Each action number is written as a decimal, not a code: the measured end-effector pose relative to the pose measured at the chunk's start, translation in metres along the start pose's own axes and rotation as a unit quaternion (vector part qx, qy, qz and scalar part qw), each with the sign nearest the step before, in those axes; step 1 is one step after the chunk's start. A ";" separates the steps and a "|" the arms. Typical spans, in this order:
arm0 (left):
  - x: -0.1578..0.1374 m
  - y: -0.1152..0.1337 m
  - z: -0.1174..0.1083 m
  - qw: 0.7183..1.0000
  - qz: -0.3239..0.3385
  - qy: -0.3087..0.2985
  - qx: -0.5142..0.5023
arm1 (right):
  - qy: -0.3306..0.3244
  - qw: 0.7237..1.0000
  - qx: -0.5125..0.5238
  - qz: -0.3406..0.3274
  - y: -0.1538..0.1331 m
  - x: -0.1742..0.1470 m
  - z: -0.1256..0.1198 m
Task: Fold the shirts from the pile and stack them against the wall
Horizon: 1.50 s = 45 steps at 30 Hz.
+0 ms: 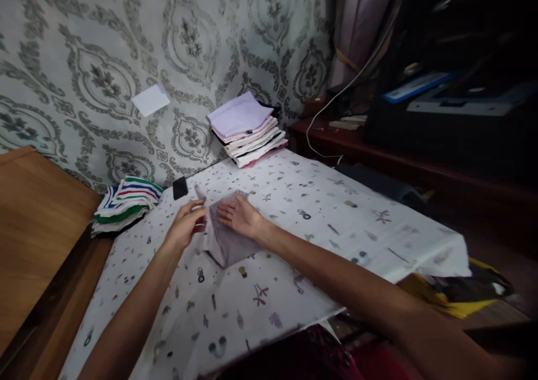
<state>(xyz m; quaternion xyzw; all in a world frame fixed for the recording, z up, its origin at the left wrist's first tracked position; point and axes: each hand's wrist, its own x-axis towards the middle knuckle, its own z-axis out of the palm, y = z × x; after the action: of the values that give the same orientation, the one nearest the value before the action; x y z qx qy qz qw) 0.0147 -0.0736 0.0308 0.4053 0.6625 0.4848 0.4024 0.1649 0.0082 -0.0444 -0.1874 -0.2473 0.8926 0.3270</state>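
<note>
A small grey cloth (226, 237) is seen lying on the tabletop (319, 223), which is covered by a white sheet printed with small figures. The left hand (185, 226) is placed at the cloth's left edge, its fingers (196, 207) curled and closed on a raised corner of the fabric that is pinched up from the surface. The right hand (240, 216) is laid flat on the upper part of the cloth, its fingers (223, 214) stretched out almost straight and pressed on the fabric, with nothing gripped. The cloth is thus found directly beneath the right hand and just beside the left, its lower point spread toward the person. A stack of folded pale cloths (249, 129) is seen at the far edge against the patterned wall, well apart from the hands. A pile of striped cloths (126, 202) lies to the left, and a small black object (180, 188) is near it.
</note>
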 end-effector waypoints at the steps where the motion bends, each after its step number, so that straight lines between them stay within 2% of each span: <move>1: 0.002 0.002 0.016 0.999 0.019 -0.029 0.004 | -0.008 1.000 0.016 0.011 -0.003 -0.002 -0.003; 3: 0.002 0.000 0.040 0.990 0.097 -0.079 0.058 | -0.024 0.999 0.028 0.033 -0.008 -0.003 -0.009; 4: 0.001 -0.004 0.048 0.979 0.147 -0.085 0.111 | -0.028 0.998 0.028 0.042 -0.009 -0.003 -0.013; 7: -0.002 -0.020 0.054 0.910 0.286 -0.035 0.298 | -0.024 0.999 0.020 0.037 -0.010 0.002 -0.024; 9: -0.003 -0.033 0.053 0.874 0.317 -0.017 0.369 | -0.018 1.000 0.016 0.016 -0.007 0.005 -0.030; 14: 0.001 -0.053 0.060 0.847 0.297 -0.022 0.441 | 0.033 0.998 -0.012 -0.048 -0.009 0.009 -0.040; 21: 0.014 -0.067 0.080 0.823 0.261 -0.083 0.498 | 0.162 0.981 -0.067 -0.083 -0.020 0.002 -0.049; 28: 0.004 -0.066 0.077 0.818 0.256 -0.112 0.503 | 0.159 0.978 -0.101 -0.085 -0.018 0.000 -0.046; 31: 0.002 -0.064 0.072 0.821 0.247 -0.121 0.501 | 0.166 0.971 -0.154 -0.080 -0.024 -0.001 -0.043; 33: 0.004 -0.062 0.069 0.823 0.234 -0.127 0.501 | 0.181 0.954 -0.228 -0.072 -0.030 -0.005 -0.041; 35: 0.006 -0.059 0.064 0.823 0.224 -0.131 0.506 | 0.203 0.921 -0.320 -0.086 -0.035 -0.011 -0.040; 36: 0.007 -0.058 0.062 0.820 0.222 -0.135 0.510 | 0.213 0.893 -0.380 -0.111 -0.037 -0.015 -0.039; 38: 0.006 -0.056 0.060 0.809 0.226 -0.150 0.521 | 0.209 0.813 -0.511 -0.183 -0.038 -0.022 -0.038; 40: 0.000 -0.056 0.060 0.797 0.240 -0.169 0.528 | 0.163 0.727 -0.622 -0.241 -0.036 -0.027 -0.037; 41: -0.005 -0.056 0.062 0.793 0.249 -0.177 0.527 | 0.131 0.705 -0.648 -0.256 -0.034 -0.026 -0.037; 42: -0.011 -0.057 0.064 0.791 0.261 -0.185 0.522 | 0.094 0.697 -0.661 -0.262 -0.031 -0.025 -0.035; 45: -0.029 -0.060 0.071 0.790 0.300 -0.202 0.495 | -0.019 0.706 -0.658 -0.260 -0.023 -0.008 -0.030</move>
<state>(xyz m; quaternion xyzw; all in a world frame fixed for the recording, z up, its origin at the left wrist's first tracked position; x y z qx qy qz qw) 0.0812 -0.0900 -0.0383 0.8163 0.5601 0.0938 0.1055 0.1966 0.0277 -0.0538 -0.2667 -0.8170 0.3861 0.3351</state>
